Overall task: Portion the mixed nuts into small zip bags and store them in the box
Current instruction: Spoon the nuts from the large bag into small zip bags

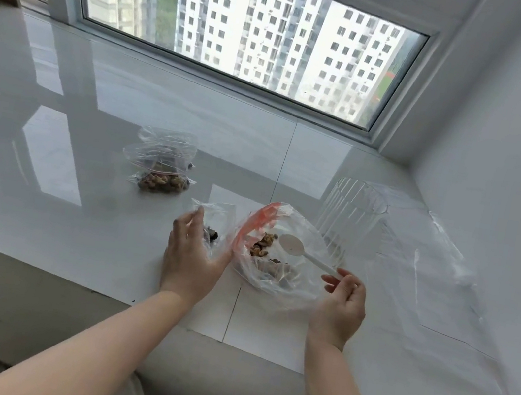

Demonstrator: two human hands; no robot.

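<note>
Glossy white sill (pixel 94 105) beneath a window (pixel 241 20); outside, perhaps hazy apartment towers (pixel 280 37).

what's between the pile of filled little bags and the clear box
In the head view, mostly bare white sill separates the filled small bags from the clear box; the big nut bag sits nearer, below that line.

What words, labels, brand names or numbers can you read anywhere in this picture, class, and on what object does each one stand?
None can be read.
Big bag: red zip strip only, no print.
Small bags: no visible lettering.
Spoon: plain white.
Clear box: no label.
Buildings outside the window: no signs legible.
</note>
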